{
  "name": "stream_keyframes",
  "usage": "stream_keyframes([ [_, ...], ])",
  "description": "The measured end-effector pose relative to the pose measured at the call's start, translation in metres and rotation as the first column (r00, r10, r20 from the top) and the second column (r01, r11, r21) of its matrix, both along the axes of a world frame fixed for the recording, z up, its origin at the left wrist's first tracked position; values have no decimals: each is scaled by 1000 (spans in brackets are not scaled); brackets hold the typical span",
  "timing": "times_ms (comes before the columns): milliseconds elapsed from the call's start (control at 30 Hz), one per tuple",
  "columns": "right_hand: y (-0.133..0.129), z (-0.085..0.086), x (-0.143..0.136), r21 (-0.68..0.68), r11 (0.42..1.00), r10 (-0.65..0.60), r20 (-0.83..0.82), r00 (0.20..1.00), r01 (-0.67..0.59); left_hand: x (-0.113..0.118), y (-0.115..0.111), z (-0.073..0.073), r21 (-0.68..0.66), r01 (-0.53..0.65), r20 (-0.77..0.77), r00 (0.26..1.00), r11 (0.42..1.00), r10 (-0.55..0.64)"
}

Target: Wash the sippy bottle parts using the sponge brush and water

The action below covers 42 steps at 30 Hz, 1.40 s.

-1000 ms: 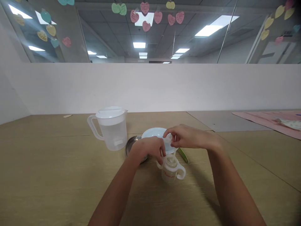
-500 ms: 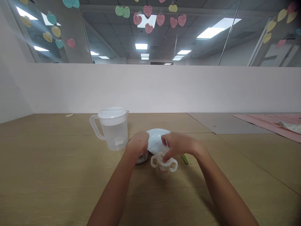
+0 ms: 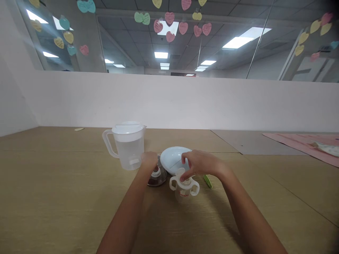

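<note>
My left hand point(image 3: 149, 162) is closed over the knob at the middle of a round glass lid point(image 3: 162, 177); its fingertips are partly hidden. Right of the lid stands a small clear training cup point(image 3: 183, 193) with two white side handles and red print. Its small top cap point(image 3: 180, 171) is tilted up. My right hand point(image 3: 198, 163) arches over the cup from the right, with thumb and forefinger apart. The thumb lies at the cup's top; I cannot tell how firmly it touches. Behind the cup, a white plate point(image 3: 172, 155) is partly covered by my right hand.
A lidded clear pitcher point(image 3: 129, 150) holding liquid stands left of the glass lid. A green strip-like thing point(image 3: 208, 181) lies right of the cup. A pink cloth point(image 3: 291, 139) lies at the far right, and a white wall point(image 3: 169, 102) rises behind the table.
My left hand has moved left, toward the pitcher, uncovering more of the glass lid and plate. My right hand stays over the cup, whose raised cap shows more clearly. The view has shifted slightly.
</note>
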State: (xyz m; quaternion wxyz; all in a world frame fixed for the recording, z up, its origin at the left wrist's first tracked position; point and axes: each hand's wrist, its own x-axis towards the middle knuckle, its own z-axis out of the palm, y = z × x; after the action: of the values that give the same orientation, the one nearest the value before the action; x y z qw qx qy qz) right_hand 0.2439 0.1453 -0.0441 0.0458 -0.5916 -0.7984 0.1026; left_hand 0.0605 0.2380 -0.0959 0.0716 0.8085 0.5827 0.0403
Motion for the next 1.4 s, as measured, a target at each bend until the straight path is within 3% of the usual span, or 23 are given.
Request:
stream_keyframes([
  [133, 1, 0, 3, 17, 1000, -10, -42, 999, 11, 2, -7, 15, 45, -88, -127, 988, 995, 93],
  [300, 10, -6, -2, 173, 985, 42, -215, 976, -5, 1, -40, 60, 183, -53, -111, 991, 982, 74],
  [367, 15, -9, -7, 281, 959, 108, -303, 947, -19, 5, -58, 75, 311, 34, 16, 999, 950, -41],
  [433, 20, -12, -11, 412, 911, 179, -374, 910, -10, 11, -73, 84, 355, 178, 124, 964, 918, -235],
  [533, 24, -11, -14, 601, 795, 255, -452, 855, 81, 20, -86, 90, 409, 283, 278, 867, 868, -414],
  [600, 23, -8, -14, 680, 714, 285, -496, 820, 163, 21, -89, 92, 415, 306, 384, 794, 857, -470],
  [667, 21, -5, -13, 709, 673, 323, -538, 778, 212, 19, -88, 93, 393, 332, 502, 704, 858, -502],
  [833, 16, -1, -12, 638, 715, 352, -681, 642, 285, 10, -79, 91, 322, 448, 767, 394, 834, -507],
  [900, 14, 0, -10, 599, 748, 360, -728, 583, 286, 10, -77, 90, 311, 475, 803, 331, 823, -495],
  [967, 13, 1, -8, 577, 775, 371, -746, 553, 259, 11, -79, 91, 323, 470, 789, 345, 821, -508],
  [1000, 13, 1, -7, 577, 781, 377, -740, 557, 239, 12, -82, 92, 338, 449, 755, 395, 827, -523],
  [1067, 14, 1, -5, 608, 768, 396, -697, 598, 202, 15, -91, 95, 384, 377, 628, 562, 843, -538],
  [1133, 16, 0, -3, 671, 719, 413, -620, 667, 178, 19, -99, 100, 424, 317, 472, 722, 848, -506],
  [1200, 18, -1, -1, 722, 674, 404, -537, 741, 156, 22, -103, 102, 434, 297, 374, 800, 851, -470],
  [1300, 20, -2, 2, 716, 686, 308, -446, 840, 128, 26, -100, 94, 402, 294, 387, 803, 867, -452],
  [1400, 23, -2, 6, 682, 709, 128, -375, 918, 180, 27, -89, 62, 398, 289, 558, 678, 871, -480],
])
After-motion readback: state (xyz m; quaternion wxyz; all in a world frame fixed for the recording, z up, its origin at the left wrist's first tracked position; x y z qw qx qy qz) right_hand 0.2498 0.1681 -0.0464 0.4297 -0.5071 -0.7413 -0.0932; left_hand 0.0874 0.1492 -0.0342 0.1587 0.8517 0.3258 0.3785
